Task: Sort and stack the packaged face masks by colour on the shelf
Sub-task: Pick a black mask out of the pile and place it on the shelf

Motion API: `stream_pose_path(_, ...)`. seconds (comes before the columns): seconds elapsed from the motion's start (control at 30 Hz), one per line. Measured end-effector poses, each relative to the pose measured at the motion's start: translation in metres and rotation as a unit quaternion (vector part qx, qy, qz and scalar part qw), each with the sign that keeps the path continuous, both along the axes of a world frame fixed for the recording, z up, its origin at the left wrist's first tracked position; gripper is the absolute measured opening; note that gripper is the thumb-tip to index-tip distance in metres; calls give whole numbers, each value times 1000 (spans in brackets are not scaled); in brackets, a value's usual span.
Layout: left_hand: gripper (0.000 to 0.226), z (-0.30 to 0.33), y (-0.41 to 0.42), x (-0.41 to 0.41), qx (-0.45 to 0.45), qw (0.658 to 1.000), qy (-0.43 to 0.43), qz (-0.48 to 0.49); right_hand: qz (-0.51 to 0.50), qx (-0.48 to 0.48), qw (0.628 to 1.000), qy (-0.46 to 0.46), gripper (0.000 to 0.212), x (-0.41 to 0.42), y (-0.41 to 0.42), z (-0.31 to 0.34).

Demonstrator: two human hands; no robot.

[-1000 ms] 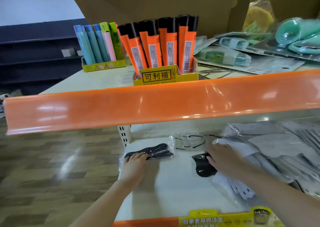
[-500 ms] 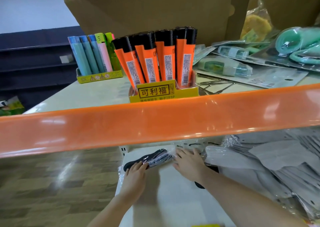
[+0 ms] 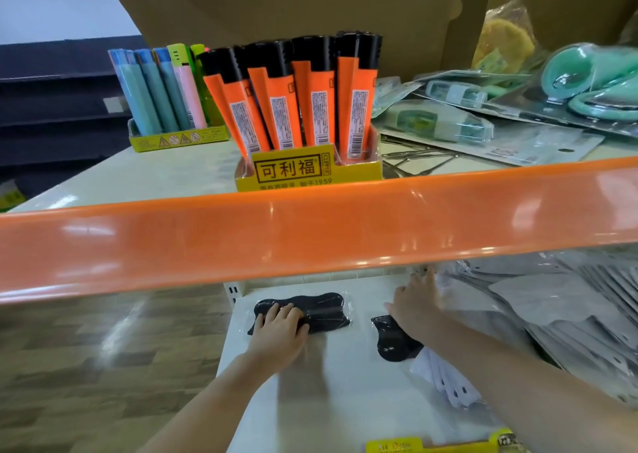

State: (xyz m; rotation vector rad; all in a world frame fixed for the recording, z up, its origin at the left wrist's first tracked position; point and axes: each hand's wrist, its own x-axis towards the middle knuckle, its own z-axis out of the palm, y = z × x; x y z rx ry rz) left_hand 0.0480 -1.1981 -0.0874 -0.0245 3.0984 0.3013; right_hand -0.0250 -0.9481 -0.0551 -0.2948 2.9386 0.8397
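We see the left hand point(image 3: 279, 328) lying flat, fingers straight and spread, pressing a packaged black mask point(image 3: 321, 309) onto the white lower shelf point(image 3: 310, 401) near its left edge. The right hand point(image 3: 416, 302) reaches toward the back with fingers extended and apart, gripping nothing, its wrist over a second black mask point(image 3: 392, 344) beside the heap of grey packaged masks point(image 3: 552, 307). Bare shelf lies between the two black masks and toward us, while the orange rail point(image 3: 310, 235) of the upper shelf hangs close above the fingertips.

Black packaged mask point(image 3: 321, 309), grey mask pile point(image 3: 552, 300) (clear wrappers), orange shelf strip point(image 3: 310, 231).
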Motion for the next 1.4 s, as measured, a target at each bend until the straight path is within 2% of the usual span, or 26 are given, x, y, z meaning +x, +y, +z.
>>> stream_pose_path(0.13,36,4,8,0,-5,1000,24,-2,-16,38,999,-25,23,2,-4,11)
stream_pose_path(0.23,37,8,10,-2,2,1000,19,-5,27,-38,999,1,27,2,-20,11)
stream_pose_path(0.27,37,8,9,-3,5,1000,14,-9,58,-91,994,14,24,5,-27,9)
stream_pose_path(0.33,38,9,7,-4,7,1000,2,-20,162,-180,969,48,3,12,-40,6)
stream_pose_path(0.43,41,7,3,-5,-13,999,-23,-34,305,-225,925,31,14,23,-59,-13)
stream_pose_path(0.5,45,7,0,-6,-17,997,-62,-42,287,-272,919,-5,33,30,-73,-21)
stream_pose_path(0.6,47,9,-2,-6,-40,994,-99,-28,248,-292,924,-13,41,40,-86,-29)
stream_pose_path(0.67,43,10,1,-3,-90,993,-76,-9,218,-279,935,-36,48,46,-92,-34)
stream_pose_path(0.77,36,1,9,7,-109,994,25,11,200,-270,942,-30,59,51,-98,-37)
stream_pose_path(0.9,33,-3,16,10,-67,997,37,23,185,-271,943,-51,56,49,-99,-37)
stream_pose_path(1.23,42,-3,9,0,-75,994,24,74,160,-293,934,-124,59,47,-107,-23)
stream_pose_path(1.4,45,0,8,4,-61,996,0,71,151,-333,927,-90,54,53,-105,-20)
